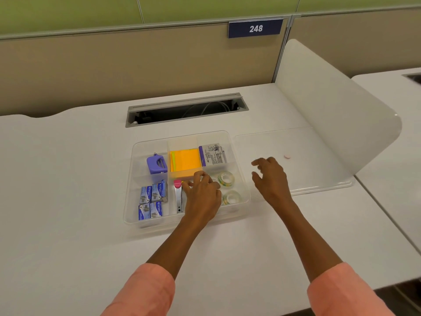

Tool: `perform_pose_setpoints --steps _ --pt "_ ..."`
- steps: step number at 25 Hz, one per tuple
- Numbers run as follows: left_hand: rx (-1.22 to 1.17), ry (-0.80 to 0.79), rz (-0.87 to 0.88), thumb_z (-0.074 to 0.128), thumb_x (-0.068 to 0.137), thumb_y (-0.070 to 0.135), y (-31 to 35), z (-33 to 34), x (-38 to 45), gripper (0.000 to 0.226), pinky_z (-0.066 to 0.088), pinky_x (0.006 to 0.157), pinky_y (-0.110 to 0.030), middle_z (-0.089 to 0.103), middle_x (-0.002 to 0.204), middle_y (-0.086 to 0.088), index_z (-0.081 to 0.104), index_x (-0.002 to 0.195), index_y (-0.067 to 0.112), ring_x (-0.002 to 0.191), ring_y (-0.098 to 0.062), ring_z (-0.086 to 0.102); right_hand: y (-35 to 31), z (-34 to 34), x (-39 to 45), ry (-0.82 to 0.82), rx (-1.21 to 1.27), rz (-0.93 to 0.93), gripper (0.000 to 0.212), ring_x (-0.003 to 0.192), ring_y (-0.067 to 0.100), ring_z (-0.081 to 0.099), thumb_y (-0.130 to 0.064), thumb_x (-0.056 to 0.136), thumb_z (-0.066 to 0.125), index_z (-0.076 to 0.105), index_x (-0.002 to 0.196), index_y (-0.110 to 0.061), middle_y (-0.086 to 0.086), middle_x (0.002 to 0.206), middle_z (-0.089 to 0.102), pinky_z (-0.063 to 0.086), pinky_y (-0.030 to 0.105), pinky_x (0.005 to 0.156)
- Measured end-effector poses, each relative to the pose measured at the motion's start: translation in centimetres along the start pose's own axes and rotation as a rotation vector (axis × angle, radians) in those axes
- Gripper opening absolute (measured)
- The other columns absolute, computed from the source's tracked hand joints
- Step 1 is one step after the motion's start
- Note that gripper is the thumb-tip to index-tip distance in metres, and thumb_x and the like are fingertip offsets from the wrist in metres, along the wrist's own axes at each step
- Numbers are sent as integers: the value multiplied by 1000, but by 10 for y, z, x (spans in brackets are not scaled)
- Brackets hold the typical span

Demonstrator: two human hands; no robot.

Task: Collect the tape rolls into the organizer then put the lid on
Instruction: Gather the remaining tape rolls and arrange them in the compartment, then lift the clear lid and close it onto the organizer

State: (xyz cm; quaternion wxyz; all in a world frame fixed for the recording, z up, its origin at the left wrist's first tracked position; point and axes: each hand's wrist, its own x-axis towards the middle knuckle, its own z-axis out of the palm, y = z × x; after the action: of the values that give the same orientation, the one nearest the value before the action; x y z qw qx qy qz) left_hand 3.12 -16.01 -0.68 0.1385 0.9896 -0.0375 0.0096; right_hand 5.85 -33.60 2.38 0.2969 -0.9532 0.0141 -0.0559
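Already, two clear tape rolls (225, 179) are lodged in the transparent plastic organizer (136, 179); both hands, left (202, 195) and right (271, 179), are held open and empty, seemingly so the clear flat lid (296, 142) can be fetched.

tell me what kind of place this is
Probably an open-plan office or study hall: a white desk with a cable slot, fabric partitions bearing a number plate reading 248, and an organizer of stationery.

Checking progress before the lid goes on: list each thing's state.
organizer: open, lid off
lid: flat on desk, right of organizer
tape rolls: two in near-right compartment
left hand: over organizer, empty
right hand: open, empty, hovering above desk
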Motion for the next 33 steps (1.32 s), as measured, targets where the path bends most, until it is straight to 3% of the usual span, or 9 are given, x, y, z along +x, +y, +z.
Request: perform_pose_setpoints --steps 4,9,13,16,20,25,29,33 --pt "-102 48 -12 43 90 26 0 -1 1 29 23 98 -43 54 126 -2 60 113 20 128 -21 28 13 6 -17 -163 -217 79 31 94 30 60 -31 80 68 59 101 -10 12 103 62 46 40 82" --pt "-193 87 -38 46 89 24 -1 -6 2 27 24 95 -42 57 124 -1 61 110 20 126 -21 30 19 13 -20 -231 -241 132 29 93 30 62 -19 76 71 61 102 -12 11 100 69 45 34 77" --pt "-224 123 -31 45 88 22 -6 -11 2 26 24 93 -42 58 123 0 63 107 21 125 -21 31 15 8 -19 -213 -352 15 27 94 28 63 -13 81 62 62 107 -17 6 102 69 43 30 72" --pt "-263 134 -40 44 87 21 -12 -17 6 28 22 89 -41 58 122 1 63 107 22 125 -20 31 7 -4 -16 -72 -443 -53 30 87 29 61 -6 75 59 61 104 -12 6 98 65 45 33 68" --pt "-309 134 -61 45 87 19 -16 -22 10 28 21 85 -36 56 123 1 62 109 22 123 -19 33 -15 -28 -6 132 -455 -14 20 76 28 54 4 72 52 55 89 -5 11 88 65 35 33 59" --pt "-352 144 -76 46 87 16 -22 -31 12 28 22 85 -35 55 122 -2 61 110 23 120 -21 36 -47 -62 4 405 -425 -77 22 78 30 49 13 75 50 52 84 -6 12 87 58 26 31 54" --pt "-458 183 -100 48 85 11 -31 -45 13 29 29 92 -42 55 120 -7 63 109 20 117 -26 41 -72 -97 15 716 -241 -181 14 73 30 52 4 80 56 53 77 -9 11 81 59 27 29 52" --pt "-635 224 -120 50 88 9 -42 -58 15 31 40 98 -47 51 128 -13 56 117 13 118 -29 48 -93 -105 15 801 232 -246 17 72 25 59 -14 77 70 54 74 -9 7 78 66 45 35 62"
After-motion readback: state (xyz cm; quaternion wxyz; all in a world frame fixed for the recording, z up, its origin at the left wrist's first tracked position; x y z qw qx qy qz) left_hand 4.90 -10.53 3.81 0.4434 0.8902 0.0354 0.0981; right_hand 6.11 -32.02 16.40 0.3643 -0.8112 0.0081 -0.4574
